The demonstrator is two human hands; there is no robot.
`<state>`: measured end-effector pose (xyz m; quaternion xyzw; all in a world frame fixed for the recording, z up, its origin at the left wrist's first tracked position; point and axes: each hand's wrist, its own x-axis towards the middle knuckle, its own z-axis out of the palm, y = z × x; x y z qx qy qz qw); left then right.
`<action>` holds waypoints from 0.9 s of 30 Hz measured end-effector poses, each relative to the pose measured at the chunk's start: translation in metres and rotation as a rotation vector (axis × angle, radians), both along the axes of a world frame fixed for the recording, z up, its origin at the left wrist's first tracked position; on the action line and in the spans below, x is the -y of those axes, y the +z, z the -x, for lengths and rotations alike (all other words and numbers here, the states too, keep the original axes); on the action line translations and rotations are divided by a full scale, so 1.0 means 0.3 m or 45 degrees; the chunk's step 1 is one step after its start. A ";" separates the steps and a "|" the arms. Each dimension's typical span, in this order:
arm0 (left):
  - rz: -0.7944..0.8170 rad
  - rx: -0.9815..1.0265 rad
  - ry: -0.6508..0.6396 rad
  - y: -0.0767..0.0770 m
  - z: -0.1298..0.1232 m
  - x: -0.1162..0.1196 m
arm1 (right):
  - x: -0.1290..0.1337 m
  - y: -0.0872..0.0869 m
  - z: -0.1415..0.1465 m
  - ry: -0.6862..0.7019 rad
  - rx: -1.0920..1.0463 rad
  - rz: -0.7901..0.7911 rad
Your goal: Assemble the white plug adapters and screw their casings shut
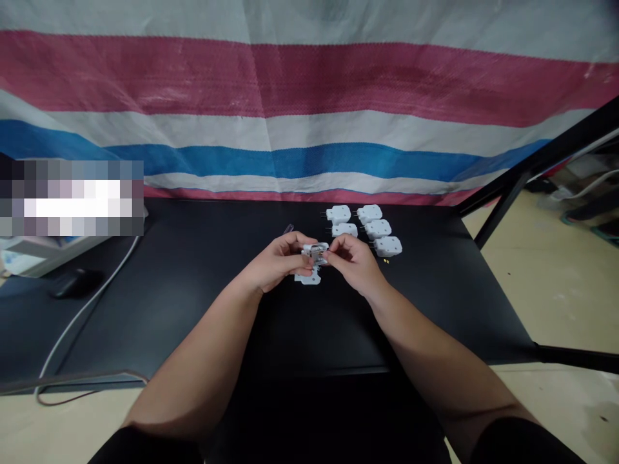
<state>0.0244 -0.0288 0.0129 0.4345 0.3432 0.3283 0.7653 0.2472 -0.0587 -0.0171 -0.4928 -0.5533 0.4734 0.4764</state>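
An open white casing [316, 254], its inside showing metal-coloured parts, is held above the black table [193, 309], between the two hands. The left hand [279, 264] pinches it from the left between thumb and fingers. The right hand [356, 263] has thumb and fingertips drawn together at its right end; whether they grip the casing or a small part is too small to tell. Just below is another white piece [309, 278]. Beyond the right hand are five white units [388, 245] with thin pins pointing left, and yellow bits [386, 261] beside the nearest. A striped sheet [309, 77] hangs behind.
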 end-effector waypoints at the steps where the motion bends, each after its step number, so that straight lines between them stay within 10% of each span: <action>1: -0.002 0.007 -0.005 -0.002 0.002 -0.001 | -0.001 -0.003 0.001 0.007 -0.037 0.026; 12: 0.011 0.107 -0.075 -0.008 0.008 -0.002 | -0.001 0.020 0.009 0.078 -0.383 0.213; 27: 0.012 0.093 -0.070 0.002 0.004 -0.001 | -0.002 0.025 0.002 0.045 0.042 -0.037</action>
